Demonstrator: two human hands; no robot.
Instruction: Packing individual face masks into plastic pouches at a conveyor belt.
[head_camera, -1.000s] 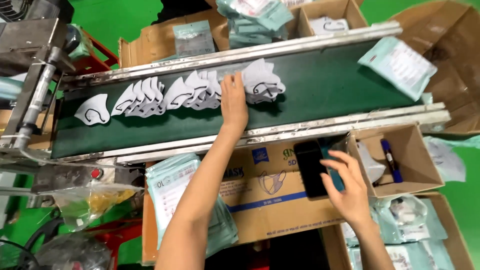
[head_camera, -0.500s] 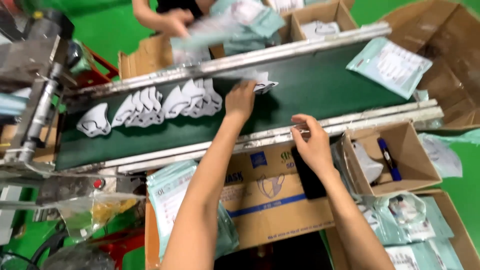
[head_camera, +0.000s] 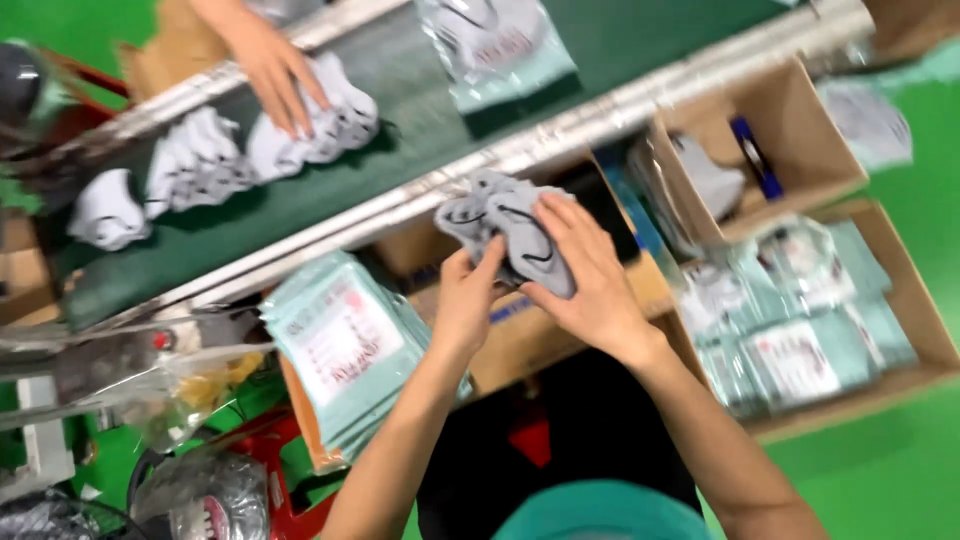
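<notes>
My left hand (head_camera: 468, 300) and my right hand (head_camera: 585, 270) both grip a small stack of grey face masks (head_camera: 500, 225) held in front of me, just below the near rail of the green conveyor belt (head_camera: 400, 110). More grey masks (head_camera: 215, 160) lie in an overlapping row on the belt at left. Another person's hand (head_camera: 275, 65) reaches from the far side and rests on that row.
A sealed pale-green mask pouch (head_camera: 495, 45) rides on the belt. A stack of empty pouches (head_camera: 340, 345) lies at my left. Cardboard boxes at right hold filled pouches (head_camera: 800, 330) and a blue pen (head_camera: 755, 160). A brown carton (head_camera: 560, 320) sits under my hands.
My hands have come off the belt with a stack of masks and joined in front of me. The view has swung right. Another person's hand now rests on the belt's masks.
</notes>
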